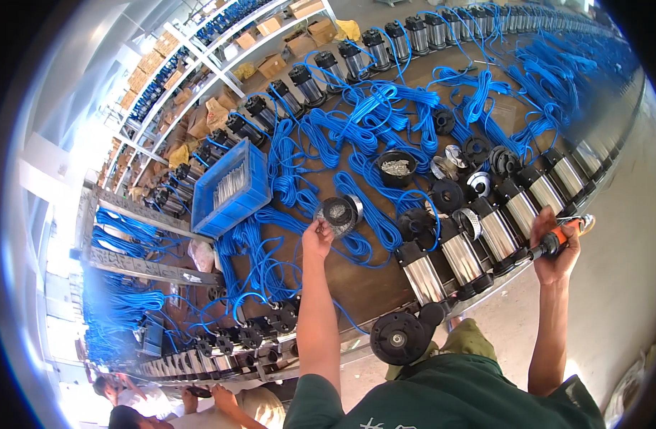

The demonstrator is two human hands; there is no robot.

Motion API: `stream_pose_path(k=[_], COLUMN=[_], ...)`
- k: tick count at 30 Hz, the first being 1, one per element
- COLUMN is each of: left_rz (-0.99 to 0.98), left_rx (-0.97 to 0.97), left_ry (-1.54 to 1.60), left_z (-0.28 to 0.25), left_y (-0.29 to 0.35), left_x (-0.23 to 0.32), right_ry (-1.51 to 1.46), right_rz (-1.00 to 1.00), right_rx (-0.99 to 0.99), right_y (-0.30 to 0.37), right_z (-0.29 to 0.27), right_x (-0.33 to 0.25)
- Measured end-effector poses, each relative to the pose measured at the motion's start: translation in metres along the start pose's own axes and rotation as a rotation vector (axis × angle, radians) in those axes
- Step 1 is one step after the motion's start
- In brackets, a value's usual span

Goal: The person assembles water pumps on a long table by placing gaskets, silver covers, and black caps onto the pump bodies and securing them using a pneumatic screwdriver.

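Over the table's middle, my left hand (318, 239) grips the near rim of a round black pump part (336, 211) with a shiny metal band beside it. At the right edge, my right hand (559, 250) is wrapped round an orange-and-black power screwdriver (553, 242), its nose pointing left toward the pumps. Steel pump bodies (462, 259) with black ends lie in a row along the table edge between my hands. A large black round pump end (399, 337) sits at the near edge, just in front of me.
Coils of blue cable (377, 218) cover much of the brown table. A black bowl of small metal parts (397, 167) and a blue crate (231, 187) stand there. Loose black discs (446, 194) lie behind the pumps. Upright pumps (306, 86) line the far edge. Other people sit lower left.
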State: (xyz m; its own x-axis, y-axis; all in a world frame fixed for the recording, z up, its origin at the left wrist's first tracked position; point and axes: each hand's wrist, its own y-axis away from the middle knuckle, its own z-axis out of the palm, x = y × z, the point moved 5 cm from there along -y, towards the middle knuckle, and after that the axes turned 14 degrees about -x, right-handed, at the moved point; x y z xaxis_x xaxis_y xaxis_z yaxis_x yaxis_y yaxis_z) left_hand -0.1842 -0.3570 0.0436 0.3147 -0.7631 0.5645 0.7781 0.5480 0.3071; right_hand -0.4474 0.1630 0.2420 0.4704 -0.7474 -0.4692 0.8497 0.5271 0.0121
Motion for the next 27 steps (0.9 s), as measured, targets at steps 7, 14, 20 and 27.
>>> stream_pose_path(k=[7,14,20,27], left_rz=[-0.018,0.193,0.150,0.163], left_rx=[0.093,-0.089,-0.100,-0.095], left_ry=[-0.060,-0.125,-0.021,0.122], left_z=[0.054,0.168,0.209,0.212], left_y=[0.056,0.213,0.290,0.316], left_x=[-0.017,-0.032,-0.065,-0.095], right_ry=[0.357,0.290,0.262,0.056], right_rz=[-0.479,-0.297,-0.172,0.017], right_rx=[-0.119,-0.686,-0.751,-0.756], right_y=[0.028,0.051,0.071,0.090], right_z=[0.078,0.183,0.216,0.223], right_x=[-0.042,0.011,0.089,0.147])
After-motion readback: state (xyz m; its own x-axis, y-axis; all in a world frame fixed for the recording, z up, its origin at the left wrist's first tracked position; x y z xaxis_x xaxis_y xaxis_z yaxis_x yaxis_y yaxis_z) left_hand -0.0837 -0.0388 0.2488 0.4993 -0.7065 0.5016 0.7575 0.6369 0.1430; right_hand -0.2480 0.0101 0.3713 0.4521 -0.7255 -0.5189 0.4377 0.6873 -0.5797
